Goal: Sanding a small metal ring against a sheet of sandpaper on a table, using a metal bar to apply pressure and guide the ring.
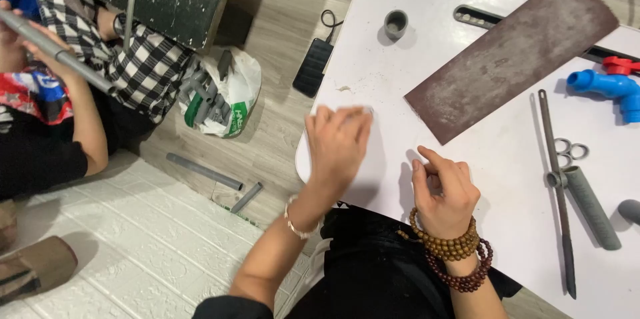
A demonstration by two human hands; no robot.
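Your left hand (339, 142) lies flat, fingers spread and slightly blurred, on the white table (373, 79) near its left edge. Your right hand (443, 189) pinches narrowly, though I cannot tell what it grips. The nearest sizeable thing is the brown abrasive sheet (513, 52) just beyond: it looks light, thin, flexible and gritty, so take it by an edge.

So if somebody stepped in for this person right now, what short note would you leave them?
Left hand: flat on the white table, blurred, seemingly holding nothing.
Right hand: loosely curled on the table, forefinger out; anything in it can't be made out.
On the table: grey pipe fitting, brown sanding sheet, blue valve, long file, small rings, grey pipe piece.
Nothing is visibly joined yet; every part lies loose.
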